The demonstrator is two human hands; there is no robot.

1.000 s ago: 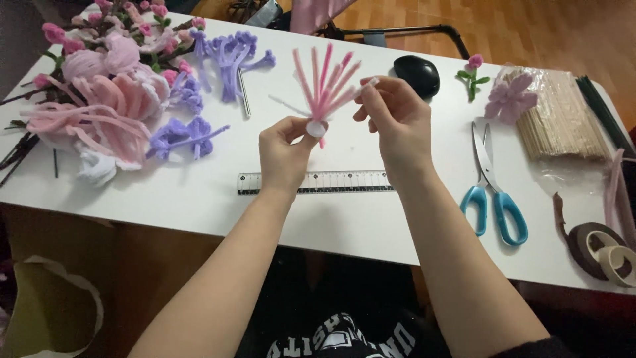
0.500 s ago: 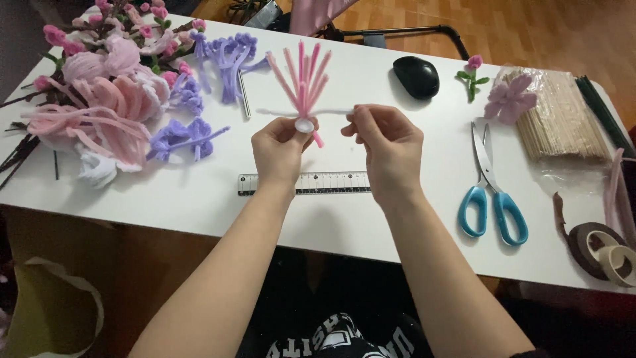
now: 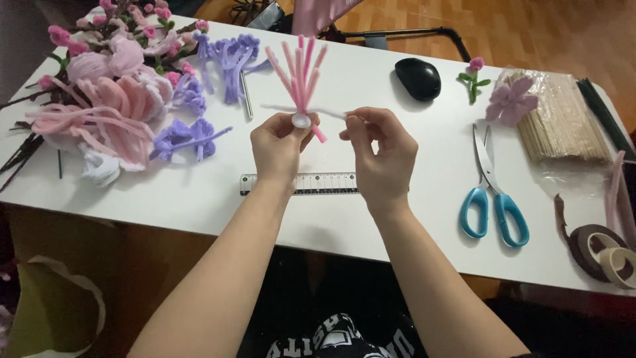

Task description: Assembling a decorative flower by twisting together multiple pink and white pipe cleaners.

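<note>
My left hand (image 3: 277,142) pinches a bundle of pink pipe cleaners (image 3: 299,74) at its base, their ends fanning upward. A white pipe cleaner (image 3: 278,108) is wound around that base and runs out sideways. My right hand (image 3: 381,147) grips the right end of this white strand just beside the bundle. Both hands hover over the white table (image 3: 371,219), above a clear ruler (image 3: 301,183).
Finished pink and purple pipe-cleaner flowers (image 3: 106,99) pile at the left. A black mouse (image 3: 418,77), a small pink rosebud (image 3: 472,76), a purple flower on a bag of wooden sticks (image 3: 560,122), blue scissors (image 3: 493,199) and tape rolls (image 3: 606,252) lie right.
The bundle has turned from leaning right to standing upright. My right hand has dropped lower and drawn the white strand out sideways around the base.
</note>
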